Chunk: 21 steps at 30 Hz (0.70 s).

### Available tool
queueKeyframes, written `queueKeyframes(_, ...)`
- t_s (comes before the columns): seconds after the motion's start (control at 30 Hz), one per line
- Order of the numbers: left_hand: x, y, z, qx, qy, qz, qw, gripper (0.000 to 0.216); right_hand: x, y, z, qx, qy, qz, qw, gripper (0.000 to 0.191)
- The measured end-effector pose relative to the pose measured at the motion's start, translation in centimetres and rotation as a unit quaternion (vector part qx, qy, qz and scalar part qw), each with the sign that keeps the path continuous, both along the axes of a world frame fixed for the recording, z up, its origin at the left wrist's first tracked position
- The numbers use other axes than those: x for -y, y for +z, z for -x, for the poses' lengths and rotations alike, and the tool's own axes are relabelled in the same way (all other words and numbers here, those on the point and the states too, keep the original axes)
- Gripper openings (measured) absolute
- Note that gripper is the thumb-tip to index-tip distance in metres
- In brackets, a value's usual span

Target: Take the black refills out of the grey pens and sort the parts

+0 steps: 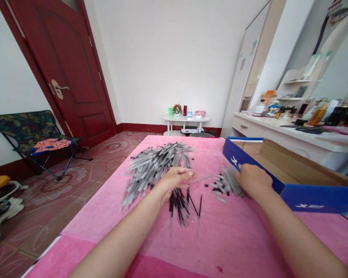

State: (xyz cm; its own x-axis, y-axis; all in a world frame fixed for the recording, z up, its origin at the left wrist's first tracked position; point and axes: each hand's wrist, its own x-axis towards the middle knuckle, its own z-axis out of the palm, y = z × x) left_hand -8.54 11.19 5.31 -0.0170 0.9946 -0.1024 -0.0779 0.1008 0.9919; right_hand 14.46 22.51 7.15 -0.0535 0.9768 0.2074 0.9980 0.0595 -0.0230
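A big heap of grey pen barrels [153, 162] lies on the pink cloth [226, 235]. My left hand [175, 179] rests beside it, fingers pinched on a thin clear pen tube that points right. Below that hand lie several black refills [181, 202]. My right hand [253, 179] is curled, knuckles up, over a smaller pile of grey pen pieces and black caps [224, 183]; what its fingers hold is hidden.
An open blue cardboard box [307, 197] lies at the right on the cloth. A white dresser [281, 129] with bottles stands behind it. A small white table [185, 119] is at the far wall, a folding chair [31, 135] and red door [72, 65] at left.
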Motion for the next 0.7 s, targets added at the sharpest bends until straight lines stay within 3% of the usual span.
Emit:
queueKeyframes(0.3, -0.2, -0.5, 0.1, 0.007, -0.007, -0.003, 1.000, 0.045, -0.8, -1.2, -0.7, -0.071, 0.003, 0.024, 0.997, 0.027)
queueKeyframes(0.4, -0.3, -0.6, 0.1, 0.012, -0.007, -0.003, 1.000, 0.044, -0.5, -0.9, -0.2, -0.140, 0.048, 0.030, 0.989, 0.024)
queueKeyframes(0.47, -0.2, -0.5, 0.0, 0.014, -0.004, -0.003, 1.000, 0.045, -0.2, -0.6, 0.4, -0.204, 0.101, 0.044, 0.973, 0.033)
queueKeyframes(0.57, -0.2, -0.4, 0.0, 0.010, 0.001, 0.001, 1.000, 0.045, 0.5, -0.5, 1.4, -0.361, 0.177, 0.118, 0.908, 0.052)
queueKeyframes(0.67, -0.2, -0.3, 0.0, 0.005, 0.006, 0.004, 1.000, 0.044, 1.0, -0.5, 2.1, -0.553, 0.206, 0.248, 0.769, 0.051)
queueKeyframes(0.7, -0.2, -0.4, 0.1, 0.007, 0.007, 0.003, 1.000, 0.044, 1.1, -0.5, 2.2, -0.579, 0.211, 0.275, 0.738, 0.047)
